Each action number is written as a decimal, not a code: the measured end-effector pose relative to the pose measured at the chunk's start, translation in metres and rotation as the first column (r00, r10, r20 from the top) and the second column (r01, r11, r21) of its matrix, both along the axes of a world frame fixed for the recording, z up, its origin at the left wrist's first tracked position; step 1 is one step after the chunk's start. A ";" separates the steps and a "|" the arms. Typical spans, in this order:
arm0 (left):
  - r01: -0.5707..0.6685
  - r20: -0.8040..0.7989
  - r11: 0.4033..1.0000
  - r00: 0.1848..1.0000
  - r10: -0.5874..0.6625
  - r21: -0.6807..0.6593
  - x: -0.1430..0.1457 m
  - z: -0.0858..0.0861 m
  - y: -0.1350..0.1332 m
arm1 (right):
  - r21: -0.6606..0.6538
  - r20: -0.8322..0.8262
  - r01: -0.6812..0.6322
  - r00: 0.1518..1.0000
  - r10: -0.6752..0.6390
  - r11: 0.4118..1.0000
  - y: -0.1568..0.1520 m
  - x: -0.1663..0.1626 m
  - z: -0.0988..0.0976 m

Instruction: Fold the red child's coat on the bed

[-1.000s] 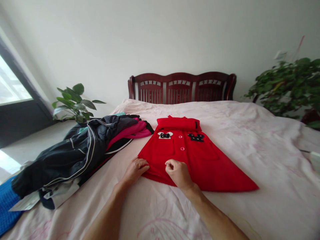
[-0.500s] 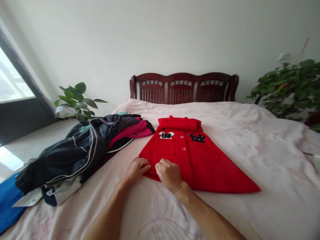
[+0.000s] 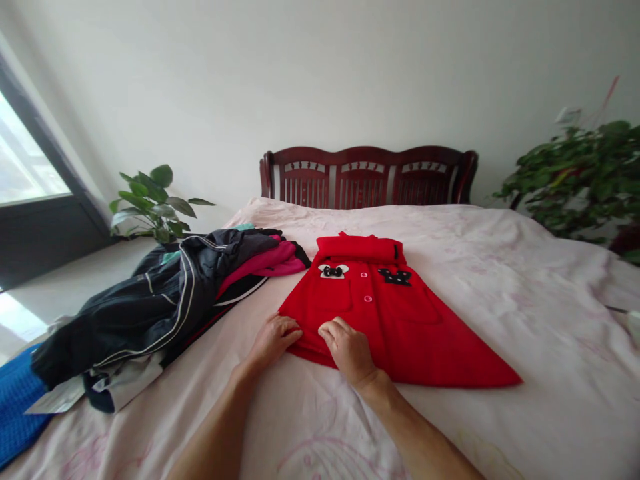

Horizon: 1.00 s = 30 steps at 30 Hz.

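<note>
A red felt child's coat lies flat on the bed, with a collar, pink buttons, and black and white appliqués on its pockets. My left hand sits on the coat's lower left edge, fingers curled over the cloth. My right hand is on the folded lower front just below the buttons, fingers bent on the red fabric. Both hands hide part of the hem.
A heap of dark jackets and magenta clothing lies close to the coat's left side, with blue cloth beyond it. A pale pink sheet covers the bed. A dark wooden headboard stands at the far end, with potted plants at the right.
My right hand has moved left along the coat's lower front and then back slightly right. My left hand has stayed at the coat's edge.
</note>
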<state>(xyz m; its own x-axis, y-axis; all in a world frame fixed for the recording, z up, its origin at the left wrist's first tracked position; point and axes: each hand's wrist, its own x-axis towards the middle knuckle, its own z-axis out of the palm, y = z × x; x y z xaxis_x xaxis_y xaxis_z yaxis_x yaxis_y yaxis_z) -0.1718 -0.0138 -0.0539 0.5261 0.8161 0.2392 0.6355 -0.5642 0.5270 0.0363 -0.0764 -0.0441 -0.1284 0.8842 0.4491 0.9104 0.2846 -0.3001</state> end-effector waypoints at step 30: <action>0.003 0.015 1.000 1.000 -0.003 -0.010 0.003 0.004 -0.003 | -0.029 0.261 -0.055 0.963 0.061 0.998 0.011 -0.032 0.005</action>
<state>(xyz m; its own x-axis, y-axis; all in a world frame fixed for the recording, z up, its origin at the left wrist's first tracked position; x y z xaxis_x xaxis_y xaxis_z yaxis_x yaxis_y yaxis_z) -0.1688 -0.0172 -0.0498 0.5246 0.8171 0.2390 0.6261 -0.5606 0.5420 0.0044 -0.0657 -0.0389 -0.2903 0.8809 0.3739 0.9403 0.3352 -0.0598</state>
